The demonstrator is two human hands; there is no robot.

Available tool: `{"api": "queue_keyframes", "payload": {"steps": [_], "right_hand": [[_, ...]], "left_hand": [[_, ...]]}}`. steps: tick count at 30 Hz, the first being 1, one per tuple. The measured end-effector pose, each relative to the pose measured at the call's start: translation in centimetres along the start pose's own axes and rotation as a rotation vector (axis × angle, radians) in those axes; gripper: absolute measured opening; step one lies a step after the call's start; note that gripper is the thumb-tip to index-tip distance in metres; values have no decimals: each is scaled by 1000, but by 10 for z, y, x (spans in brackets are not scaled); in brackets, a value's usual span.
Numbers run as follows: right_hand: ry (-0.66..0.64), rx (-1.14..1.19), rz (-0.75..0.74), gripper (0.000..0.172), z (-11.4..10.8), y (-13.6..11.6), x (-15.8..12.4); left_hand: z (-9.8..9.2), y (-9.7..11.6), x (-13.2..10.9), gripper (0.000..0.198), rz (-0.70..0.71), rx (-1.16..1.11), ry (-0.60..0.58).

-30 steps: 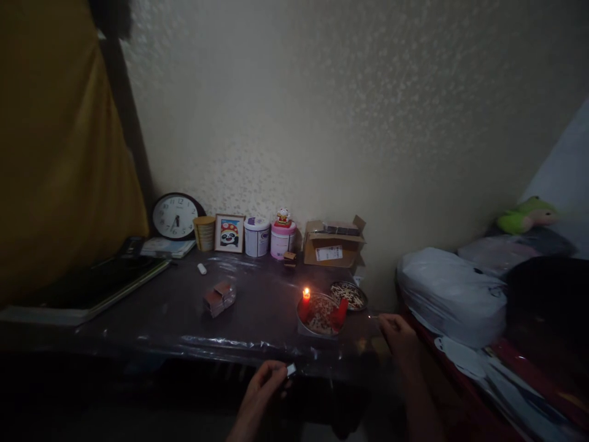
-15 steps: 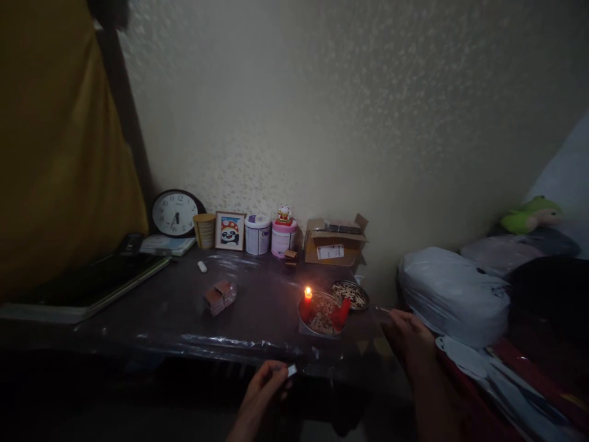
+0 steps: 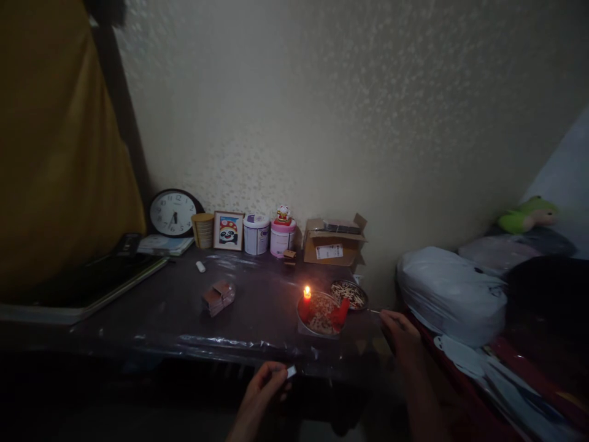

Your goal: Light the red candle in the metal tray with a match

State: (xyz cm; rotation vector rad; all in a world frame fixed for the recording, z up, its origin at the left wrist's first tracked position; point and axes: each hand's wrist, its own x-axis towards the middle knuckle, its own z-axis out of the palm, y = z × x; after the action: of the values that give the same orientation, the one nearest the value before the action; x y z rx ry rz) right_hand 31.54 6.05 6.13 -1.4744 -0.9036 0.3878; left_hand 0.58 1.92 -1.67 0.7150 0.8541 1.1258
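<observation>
My left hand is closed in front of the table's edge, pinching a small matchbox whose pale end shows; the rest is hidden by the fingers. To the right, my right hand pinches a thin matchstick that points left. Its tip is close to a round dish heaped with matchsticks. In front of that dish stands a round tin with grainy brown contents. A lit red candle stands at its left side, and a red unlit piece leans at its right.
On the dark plastic-covered table lie a wrapped brown pack and a small white object. A clock, picture frame, tubs and an open carton line the wall. White bags crowd the right.
My right hand has moved left with the matchstick, bringing it nearer the dish of matchsticks. My left hand keeps its place with the matchbox. The view has shifted slightly.
</observation>
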Motion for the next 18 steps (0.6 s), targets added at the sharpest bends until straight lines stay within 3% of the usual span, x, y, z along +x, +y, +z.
{"api": "queue_keyframes", "payload": {"steps": [5, 14, 18], "right_hand": [[8, -6, -12, 31, 17, 8, 10], [-16, -120, -32, 25, 66, 14, 44], [-22, -166, -61, 28, 68, 4, 42]], "left_hand": [[0, 0, -1, 33, -19, 7, -30], [-1, -10, 7, 38, -17, -4, -6], [-2, -10, 7, 34, -32, -15, -46]]}}
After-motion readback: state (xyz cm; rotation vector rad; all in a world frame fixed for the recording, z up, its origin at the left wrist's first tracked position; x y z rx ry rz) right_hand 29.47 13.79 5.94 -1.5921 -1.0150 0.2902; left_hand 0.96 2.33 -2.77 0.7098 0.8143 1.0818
